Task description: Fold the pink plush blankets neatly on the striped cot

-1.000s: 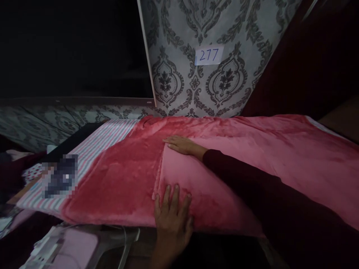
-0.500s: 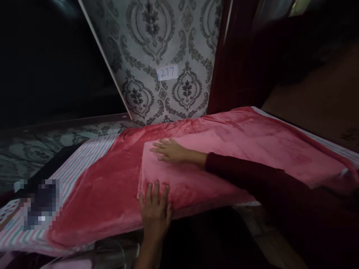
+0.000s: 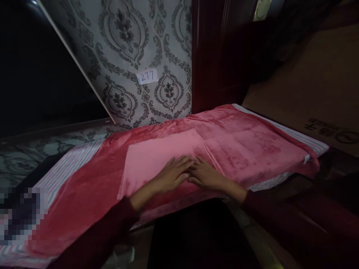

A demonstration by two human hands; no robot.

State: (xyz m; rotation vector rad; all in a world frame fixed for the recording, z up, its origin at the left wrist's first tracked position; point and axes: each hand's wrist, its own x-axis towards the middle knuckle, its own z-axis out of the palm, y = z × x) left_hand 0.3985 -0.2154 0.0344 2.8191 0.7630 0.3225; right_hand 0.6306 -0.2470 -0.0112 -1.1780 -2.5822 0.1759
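Note:
A pink plush blanket lies spread over a table, with a lighter pink folded panel on top of it near the front edge. My left hand rests flat on that panel, fingers stretched out. My right hand lies flat beside it, fingertips touching the left hand's fingertips at the panel's right fold line. Both arms wear dark maroon sleeves. Neither hand holds anything.
A striped cloth shows under the blanket at left and along the right edge. Behind stands a damask-patterned wall with a paper label "277", a dark red door to its right, and a cardboard box.
Both hands have slid together toward the middle of the folded panel: the left moved up from the front edge, the right drew back toward me. The view has swung to the right.

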